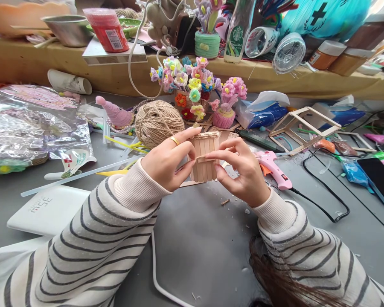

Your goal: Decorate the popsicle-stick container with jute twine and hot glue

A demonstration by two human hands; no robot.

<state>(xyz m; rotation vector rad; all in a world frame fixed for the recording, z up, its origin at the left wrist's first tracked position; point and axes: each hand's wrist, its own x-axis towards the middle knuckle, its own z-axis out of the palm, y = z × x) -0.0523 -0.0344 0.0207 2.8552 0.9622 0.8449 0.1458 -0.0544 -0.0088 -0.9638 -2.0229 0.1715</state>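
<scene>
Between my hands is a small panel of upright wooden craft sticks (205, 147), with twine along its top edge and a short crosspiece across its middle. My left hand (174, 160) grips the panel's left side, fingers over the top corner and thumb at the lower left. My right hand (241, 170) pinches at the crosspiece and right edge, with index finger and thumb close together. Whether a loose piece lies in that pinch is too small to tell. A ball of jute twine (159, 121) sits just behind my left hand. Right of my right hand lies a pink glue gun (273, 168).
Pipe-cleaner flowers (193, 83) stand behind the panel. An open stick frame (304, 128) and a phone (380, 183) are on the right. At left lie a clear plastic bag (41, 123) and a white power bank (48, 209). A raised shelf (115, 74) runs along the back.
</scene>
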